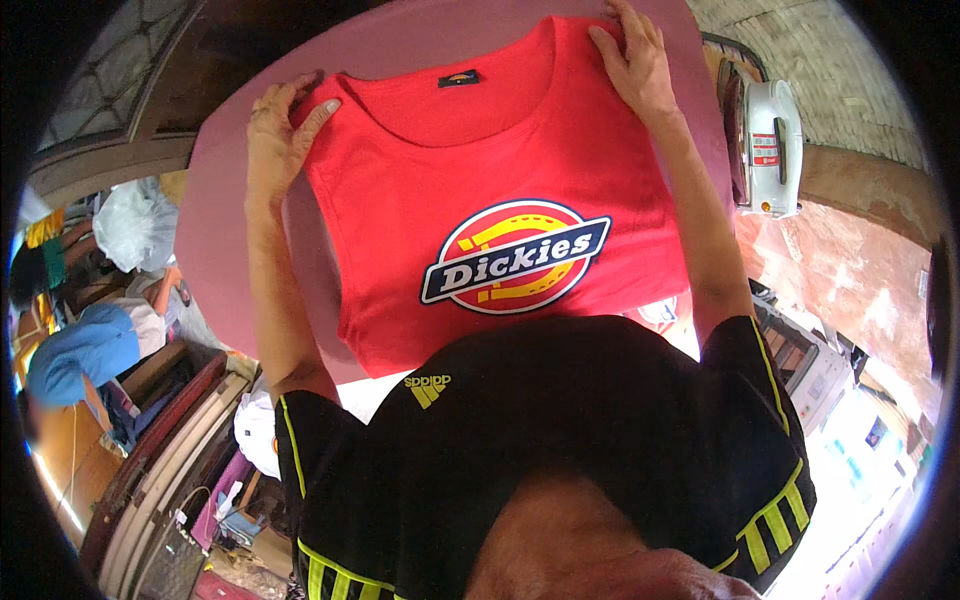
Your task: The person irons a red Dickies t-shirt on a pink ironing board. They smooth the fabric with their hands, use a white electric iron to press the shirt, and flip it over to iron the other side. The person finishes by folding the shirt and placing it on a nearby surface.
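Note:
A red sleeveless top [400, 215] lies spread on a pink padded surface [225, 190], its neck opening at the far side. A dark label [459, 79] shows inside the neck, and a round printed emblem with a dark banner crosses the chest. My left hand [284, 122] rests at the left shoulder strap, thumb apart from the bent fingers. At the far right strap, my right hand [638, 62] lies with fingers stretched out and thumb spread on the fabric. My body in a black shirt hides the near part of the top.
A white iron [775, 150] stands just past the right edge of the padded surface. On the left are a white plastic bag [136, 225], a person in blue [85, 350] and stacked boards [165, 480]. A white cap-like item [257, 430] sits near my left elbow.

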A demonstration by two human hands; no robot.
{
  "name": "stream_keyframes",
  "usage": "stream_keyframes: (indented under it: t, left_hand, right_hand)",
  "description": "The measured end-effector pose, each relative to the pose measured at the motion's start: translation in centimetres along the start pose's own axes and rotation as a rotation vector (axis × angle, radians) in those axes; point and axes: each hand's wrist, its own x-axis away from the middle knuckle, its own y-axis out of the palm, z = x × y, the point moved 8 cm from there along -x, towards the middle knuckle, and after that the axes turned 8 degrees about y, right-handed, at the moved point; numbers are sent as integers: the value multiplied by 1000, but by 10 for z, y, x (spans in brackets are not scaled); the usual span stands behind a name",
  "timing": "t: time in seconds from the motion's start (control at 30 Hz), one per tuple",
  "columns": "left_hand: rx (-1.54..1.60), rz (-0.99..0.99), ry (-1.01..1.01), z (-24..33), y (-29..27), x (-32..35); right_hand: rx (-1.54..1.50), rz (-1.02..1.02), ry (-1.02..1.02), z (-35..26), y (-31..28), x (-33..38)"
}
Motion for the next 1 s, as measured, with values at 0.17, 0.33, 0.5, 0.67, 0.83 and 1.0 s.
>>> stream_keyframes:
  t: [0.17,0.33,0.5,0.67,0.83,1.0]
  left_hand:
    - [55,-33,57,-15,15,-7]
    - [340,23,16,-17,20,-12]
    - [333,29,3,-17,5,-20]
    - [-108,10,195,0,11,-25]
    - [-335,30,126,76,2,10]
    - [-441,-41,130,80,46,41]
  right_hand:
    - [-73,-44,-154,4,33,-1]
    - [-172,29,-120,19,37,-9]
    - [-156,-116,-20,3,29,-33]
    - [-99,-226,11,-4,32,-28]
    - [109,-69,-199,-34,-13,11]
    - [-133,-156,-19,-37,12,19]
